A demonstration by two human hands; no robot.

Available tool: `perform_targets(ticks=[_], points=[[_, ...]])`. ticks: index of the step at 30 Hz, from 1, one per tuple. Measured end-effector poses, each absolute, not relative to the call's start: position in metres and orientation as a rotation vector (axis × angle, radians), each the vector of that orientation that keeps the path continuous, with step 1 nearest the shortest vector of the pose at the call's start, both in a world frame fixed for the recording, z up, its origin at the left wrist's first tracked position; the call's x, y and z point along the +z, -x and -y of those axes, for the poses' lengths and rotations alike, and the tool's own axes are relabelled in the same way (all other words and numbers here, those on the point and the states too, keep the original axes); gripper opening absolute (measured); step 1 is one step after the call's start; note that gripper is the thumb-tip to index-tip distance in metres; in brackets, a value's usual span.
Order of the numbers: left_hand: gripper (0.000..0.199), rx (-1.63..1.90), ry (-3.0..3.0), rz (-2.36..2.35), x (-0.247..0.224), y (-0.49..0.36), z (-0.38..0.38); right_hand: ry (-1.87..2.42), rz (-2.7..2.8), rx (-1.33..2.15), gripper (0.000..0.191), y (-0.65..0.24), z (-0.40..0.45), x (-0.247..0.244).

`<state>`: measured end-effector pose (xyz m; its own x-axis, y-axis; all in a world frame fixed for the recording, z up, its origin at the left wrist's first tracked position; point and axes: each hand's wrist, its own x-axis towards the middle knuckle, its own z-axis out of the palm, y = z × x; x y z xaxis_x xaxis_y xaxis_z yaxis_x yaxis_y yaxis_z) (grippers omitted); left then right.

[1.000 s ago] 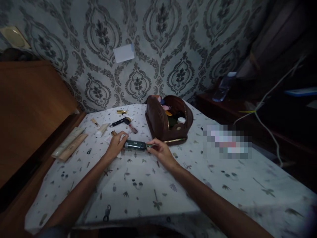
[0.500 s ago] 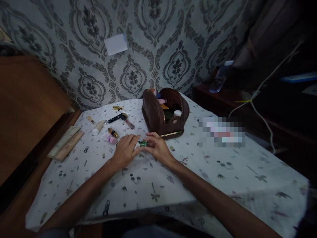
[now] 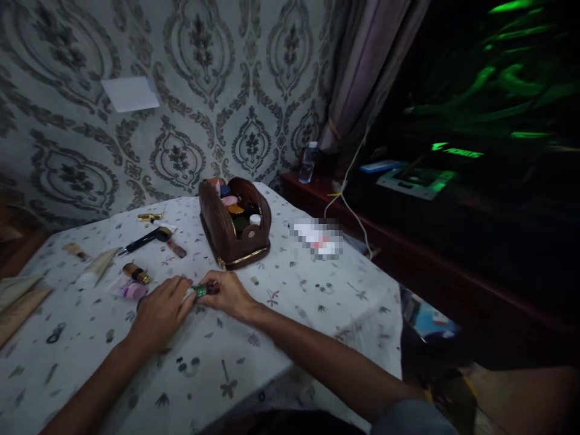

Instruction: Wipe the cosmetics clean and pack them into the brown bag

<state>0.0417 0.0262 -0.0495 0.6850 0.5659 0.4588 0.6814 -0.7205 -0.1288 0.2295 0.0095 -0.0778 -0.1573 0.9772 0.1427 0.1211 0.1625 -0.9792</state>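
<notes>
A small green-and-white container (image 3: pixel 202 290) lies between my two hands, low over the tablecloth. My left hand (image 3: pixel 165 308) is closed over its white end, with the fingers hiding most of that part. The fingertips of my right hand (image 3: pixel 230 295) pinch the dark end. Just left of my left hand are a pink-capped tube (image 3: pixel 133 290) and a gold-and-dark bottle (image 3: pixel 136 273). Beyond my hands a brown cosmetic bag (image 3: pixel 234 226) stands unzipped, filled with several items, a white lid (image 3: pixel 255 220) among them.
Farther left lie a black pen-like item (image 3: pixel 142 240), a lip gloss tube (image 3: pixel 176 248), a gold tube (image 3: pixel 149 217), a pale tube (image 3: pixel 98 267) and larger beige tubes (image 3: pixel 22 308). Right of the bag is a blurred-out item (image 3: pixel 317 237). A water bottle (image 3: pixel 308 162) and white cable (image 3: pixel 344 181) stand beyond.
The view has swung right, so the table and bag appear farther left and a dark area with green lights shows. My right fingers have curled closer around the container's dark end.
</notes>
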Motion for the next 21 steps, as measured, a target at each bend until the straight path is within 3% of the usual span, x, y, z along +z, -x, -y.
perform_targets(ticks=[8,17,21], points=[[0.033,-0.584,2.631,1.147,-0.05,0.003,-0.028,0.989,1.386,1.27,0.018,-0.232,-0.015,-0.078],[0.03,-0.778,2.734,1.409,-0.051,0.03,-0.012,1.031,1.473,1.196,0.016,-0.234,-0.019,-0.079],[0.033,-0.686,2.645,1.4,-0.052,0.026,-0.01,1.029,1.542,1.165,0.013,-0.235,-0.017,-0.077]])
